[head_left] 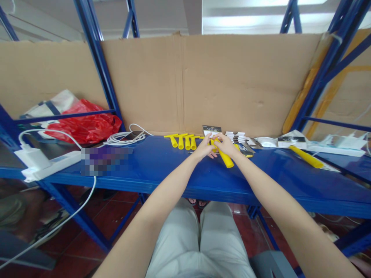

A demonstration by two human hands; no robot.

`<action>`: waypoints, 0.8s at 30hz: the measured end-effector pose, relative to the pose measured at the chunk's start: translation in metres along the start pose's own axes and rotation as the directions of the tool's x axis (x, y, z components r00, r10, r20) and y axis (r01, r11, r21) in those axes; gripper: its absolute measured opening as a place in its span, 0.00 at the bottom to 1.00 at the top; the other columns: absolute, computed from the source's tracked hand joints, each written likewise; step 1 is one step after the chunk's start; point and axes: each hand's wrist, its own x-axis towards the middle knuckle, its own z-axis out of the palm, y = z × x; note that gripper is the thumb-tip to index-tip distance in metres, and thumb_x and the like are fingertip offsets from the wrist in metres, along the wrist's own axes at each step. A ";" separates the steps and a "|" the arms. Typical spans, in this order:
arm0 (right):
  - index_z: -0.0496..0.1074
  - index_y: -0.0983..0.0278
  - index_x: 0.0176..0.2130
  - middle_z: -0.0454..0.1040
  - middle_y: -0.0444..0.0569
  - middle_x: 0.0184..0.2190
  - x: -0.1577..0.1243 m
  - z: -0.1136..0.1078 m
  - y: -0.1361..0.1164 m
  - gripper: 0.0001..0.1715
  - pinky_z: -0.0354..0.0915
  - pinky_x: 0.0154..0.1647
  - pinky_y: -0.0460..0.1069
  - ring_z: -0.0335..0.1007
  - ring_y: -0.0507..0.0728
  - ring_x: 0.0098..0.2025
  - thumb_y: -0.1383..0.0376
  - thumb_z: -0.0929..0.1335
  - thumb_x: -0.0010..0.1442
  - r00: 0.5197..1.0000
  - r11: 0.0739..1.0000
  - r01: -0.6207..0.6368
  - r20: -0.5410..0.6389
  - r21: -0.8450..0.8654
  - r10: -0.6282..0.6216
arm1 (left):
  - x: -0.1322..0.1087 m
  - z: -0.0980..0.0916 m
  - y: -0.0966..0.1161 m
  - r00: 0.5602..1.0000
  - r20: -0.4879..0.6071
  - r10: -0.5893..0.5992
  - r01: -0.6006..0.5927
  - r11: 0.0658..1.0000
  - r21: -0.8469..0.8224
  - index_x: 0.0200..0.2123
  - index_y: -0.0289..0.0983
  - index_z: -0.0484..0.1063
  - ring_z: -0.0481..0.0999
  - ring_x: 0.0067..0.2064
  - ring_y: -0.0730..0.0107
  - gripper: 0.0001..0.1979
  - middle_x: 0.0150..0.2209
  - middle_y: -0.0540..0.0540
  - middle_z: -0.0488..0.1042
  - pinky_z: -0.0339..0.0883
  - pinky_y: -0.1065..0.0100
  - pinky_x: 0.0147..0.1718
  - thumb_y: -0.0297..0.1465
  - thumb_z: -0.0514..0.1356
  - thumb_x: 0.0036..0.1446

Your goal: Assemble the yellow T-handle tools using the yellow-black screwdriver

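Note:
Both my hands meet over the blue shelf (pixel 162 170) near its back. My right hand (pixel 227 144) is closed round a yellow tube-shaped handle (pixel 226 158) that slants down toward me. My left hand (pixel 204 147) pinches the upper end of that same yellow piece. Just left of my hands lies a row of several more yellow handles (pixel 183 141). Behind my hands stands a small black card (pixel 211 130), with a stack of white and black packets (pixel 236 136) beside it.
Another long yellow handle (pixel 306 156) lies on white packaging at the right. A coiled white cable (pixel 123 137), a red plastic bag (pixel 84 125) and a white power strip with a charger (pixel 43 162) sit at the left. Cardboard (pixel 203 81) backs the shelf; blue rack posts (pixel 97 58) stand around.

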 end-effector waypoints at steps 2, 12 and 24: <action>0.73 0.62 0.28 0.72 0.37 0.23 0.000 -0.001 -0.002 0.14 0.61 0.19 0.41 0.61 0.46 0.18 0.77 0.65 0.41 0.999 0.999 -0.014 0.038 0.044 0.012 | 0.002 -0.002 0.001 1.000 -0.028 -0.004 0.004 1.000 -0.016 0.69 0.53 0.44 0.76 0.23 0.81 0.47 0.67 0.40 0.56 0.72 0.75 0.24 0.19 0.55 0.48; 0.78 0.64 0.38 0.74 0.38 0.22 0.000 -0.003 0.005 0.23 0.60 0.14 0.41 0.60 0.46 0.13 0.80 0.66 0.41 0.982 0.993 -0.103 0.167 0.056 0.092 | 0.003 -0.005 -0.001 0.997 -0.082 -0.004 0.004 1.000 -0.001 0.67 0.49 0.51 0.74 0.22 0.83 0.44 0.67 0.39 0.57 0.68 0.78 0.20 0.19 0.53 0.46; 0.78 0.61 0.34 0.73 0.37 0.21 0.006 -0.010 0.016 0.23 0.58 0.14 0.41 0.58 0.46 0.12 0.82 0.67 0.42 0.994 0.996 -0.086 0.069 -0.037 0.088 | 0.007 -0.009 -0.001 0.941 -0.334 0.058 -0.041 0.998 0.057 0.68 0.50 0.47 0.77 0.28 0.77 0.46 0.68 0.39 0.53 0.68 0.75 0.22 0.20 0.56 0.47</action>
